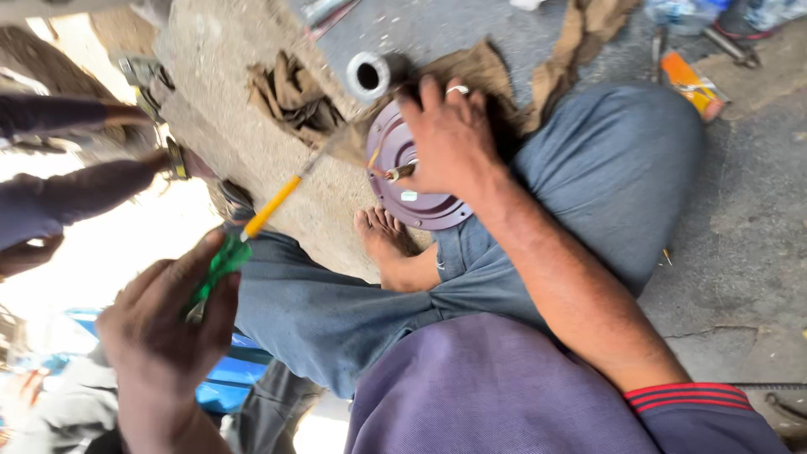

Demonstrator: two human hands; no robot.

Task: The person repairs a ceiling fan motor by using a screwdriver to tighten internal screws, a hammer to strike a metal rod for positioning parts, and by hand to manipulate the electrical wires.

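head view: the right hand (450,134) presses its grip closed over the purple round cover (416,189), steadying it on the concrete block (227,101) by the bare foot (387,235). the left hand (168,324) is clamped on the green-handled screwdriver (252,227), whose tip reaches the cover's hub. rags (294,92) crowd the block's far edge; the left edge lies open.

A crumpled orange packet (691,84) lies on the ground, top right.
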